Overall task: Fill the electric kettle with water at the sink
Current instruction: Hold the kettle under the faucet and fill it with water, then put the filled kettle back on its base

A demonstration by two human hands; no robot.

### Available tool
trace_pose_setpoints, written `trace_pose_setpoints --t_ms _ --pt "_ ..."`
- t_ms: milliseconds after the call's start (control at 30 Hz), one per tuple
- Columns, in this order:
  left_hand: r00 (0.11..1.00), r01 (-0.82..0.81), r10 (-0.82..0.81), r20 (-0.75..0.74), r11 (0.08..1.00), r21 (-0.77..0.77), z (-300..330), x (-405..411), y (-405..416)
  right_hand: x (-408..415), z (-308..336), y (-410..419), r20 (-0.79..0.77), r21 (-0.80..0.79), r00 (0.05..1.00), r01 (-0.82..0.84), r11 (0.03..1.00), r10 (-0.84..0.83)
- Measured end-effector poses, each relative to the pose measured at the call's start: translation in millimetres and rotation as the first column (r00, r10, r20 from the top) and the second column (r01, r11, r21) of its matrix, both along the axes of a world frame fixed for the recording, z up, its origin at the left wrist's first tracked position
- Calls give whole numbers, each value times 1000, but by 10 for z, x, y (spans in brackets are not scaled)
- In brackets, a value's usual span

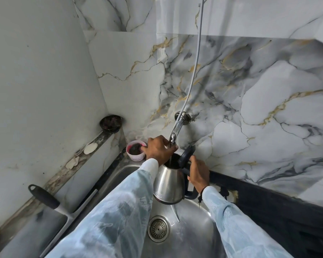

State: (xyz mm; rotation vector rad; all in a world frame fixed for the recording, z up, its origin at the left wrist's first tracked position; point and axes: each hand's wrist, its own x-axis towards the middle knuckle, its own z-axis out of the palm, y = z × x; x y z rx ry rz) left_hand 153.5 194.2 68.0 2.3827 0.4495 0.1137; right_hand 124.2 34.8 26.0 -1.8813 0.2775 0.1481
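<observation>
A steel electric kettle (169, 185) with a black handle hangs over the steel sink (192, 229), its black lid (186, 156) flipped open. My right hand (199, 173) grips the kettle's handle. My left hand (158, 148) is closed around the end of the chrome wall tap (177, 125), right above the kettle's opening. A thin stream of water runs from the tap into the kettle. The kettle's inside is dark and its water level cannot be seen.
A round drain strainer (158, 229) lies in the sink bottom. A pink tub with a scrubber (136, 150) stands at the sink's back left corner. On the left ledge are a squeegee (50, 200), soap pieces (90, 148) and a dark bowl (110, 123). A black counter (280, 207) runs to the right.
</observation>
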Motion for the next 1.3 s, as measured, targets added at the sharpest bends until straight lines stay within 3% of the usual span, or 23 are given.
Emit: trace_pose_setpoints --t_ms 133,200,233,300,367,567,667,833,1033,1300 --pt "998 -67 67 -19 998 7 99 -63 -59 -5 -7 -12 32 -28 999 -16 999 17" --pt "994 -76 60 -93 982 -176 67 -86 38 -27 -4 -21 39 -46 999 -36 998 38" --pt "989 -108 61 -138 925 -363 57 -122 87 -46 -3 -31 44 -63 998 -48 997 50" --pt "975 -182 40 -219 707 -683 -7 -237 191 -80 -28 -57 55 -88 997 -45 995 50" --pt "971 -197 18 -237 621 -759 -78 -354 254 -125 -48 -87 68 -136 996 -47 990 57" --pt "972 -187 8 -235 630 -754 -187 -733 145 -363 -4 -173 0 -95 998 -59 994 59" --pt "974 -209 59 -220 620 -756 -250 -884 42 -486 131 -328 -58 -11 985 -166 986 165" --pt "984 -171 58 -171 608 -776 -277 -1025 -262 -621 233 -787 -116 -141 950 -306 942 291" --pt "992 -70 -43 -122 614 -786 -181 -1162 -993 -923 375 -1537 -113 -224 971 -233 946 212" --pt "942 85 -304 -138 617 -782 -106 -1456 -2047 -1462 444 -2723 -112 -332 994 -52 942 15"
